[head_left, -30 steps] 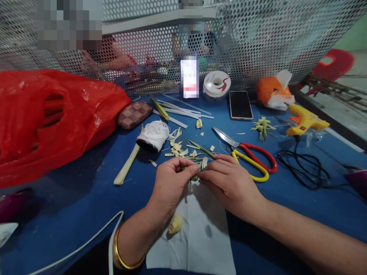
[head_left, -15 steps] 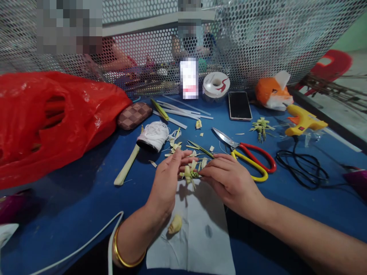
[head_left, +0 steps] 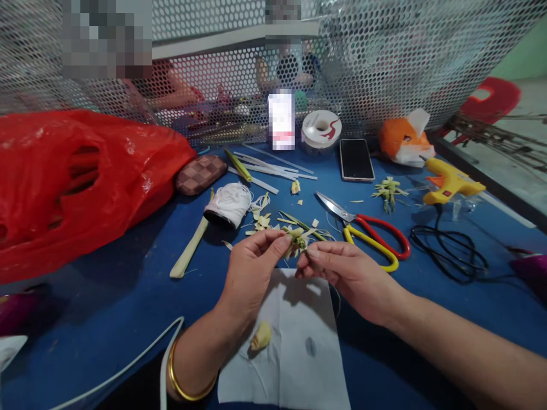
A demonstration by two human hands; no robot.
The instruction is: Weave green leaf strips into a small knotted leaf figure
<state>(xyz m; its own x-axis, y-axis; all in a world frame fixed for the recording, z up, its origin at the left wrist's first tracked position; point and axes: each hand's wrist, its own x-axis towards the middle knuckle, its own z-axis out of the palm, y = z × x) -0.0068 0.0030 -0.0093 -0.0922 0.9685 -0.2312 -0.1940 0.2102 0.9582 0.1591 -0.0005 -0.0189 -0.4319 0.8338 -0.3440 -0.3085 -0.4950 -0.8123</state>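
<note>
Small leaf-strip bundle (head_left: 298, 240) pinched between left hand (head_left: 252, 270) and right hand (head_left: 352, 276), near 12 o'clock edge of white paper (head_left: 294, 359), spanning roughly 9 to 3 o'clock, exact long axis unclear, ends partly hidden in the grip

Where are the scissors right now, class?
In the head view, right of centre, the scissors lie on the blue table, just beyond the right hand and left of the yellow glue gun.
</note>
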